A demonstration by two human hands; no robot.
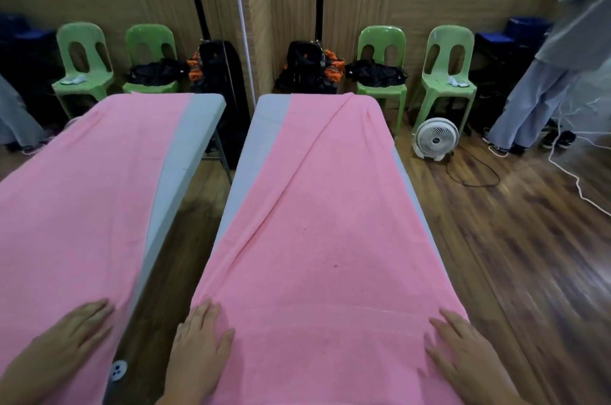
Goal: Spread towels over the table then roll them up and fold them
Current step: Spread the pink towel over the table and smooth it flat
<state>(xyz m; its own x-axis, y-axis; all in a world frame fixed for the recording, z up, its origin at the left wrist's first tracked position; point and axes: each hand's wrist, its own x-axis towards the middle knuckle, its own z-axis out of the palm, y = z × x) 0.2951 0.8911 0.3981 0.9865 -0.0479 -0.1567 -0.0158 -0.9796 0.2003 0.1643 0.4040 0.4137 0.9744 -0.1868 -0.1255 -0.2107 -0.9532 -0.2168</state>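
With both hands, left point(198, 343) and right point(463, 355), flat and open on the towel point(317, 239), soft limp cloth suggests pinching corners beside each hand.

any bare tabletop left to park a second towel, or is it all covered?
Little. A bare grey strip of table runs along the towel's left edge, widest at the far end, tapering toward the left hand. A thinner sliver shows along the right edge near the fan. The near end is crowded: both hands lie flat on the towel, the right hand at its right corner.
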